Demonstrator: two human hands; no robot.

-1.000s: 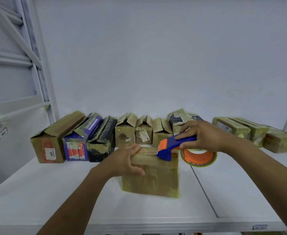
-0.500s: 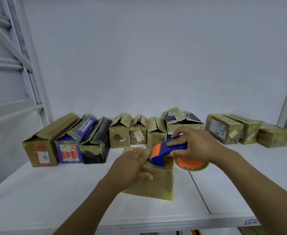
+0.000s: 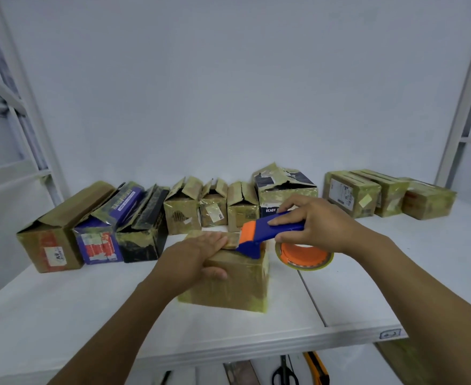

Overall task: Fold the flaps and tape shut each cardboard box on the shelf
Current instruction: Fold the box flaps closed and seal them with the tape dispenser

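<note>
Your L hand (image 3: 198, 254) pins box (image 3: 228, 282) flaps, fingers (image 3: 215, 241) flat, R hand (image 3: 315, 223) grips tape gun (image 3: 267, 232) mid-strip; 3 right-side boxes (image 3: 390, 195) look sealed, ~7 rear boxes (image 3: 184, 209) open.

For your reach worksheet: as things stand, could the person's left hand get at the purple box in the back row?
Probably yes. The left hand rests on the front box, and only bare shelf lies between it and the purple box; it would have to lift off first.

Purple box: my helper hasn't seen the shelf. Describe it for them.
At the back of the shelf stands a row. The purple box is second from the left, between a brown box and a black box; it alone is purple.
</note>
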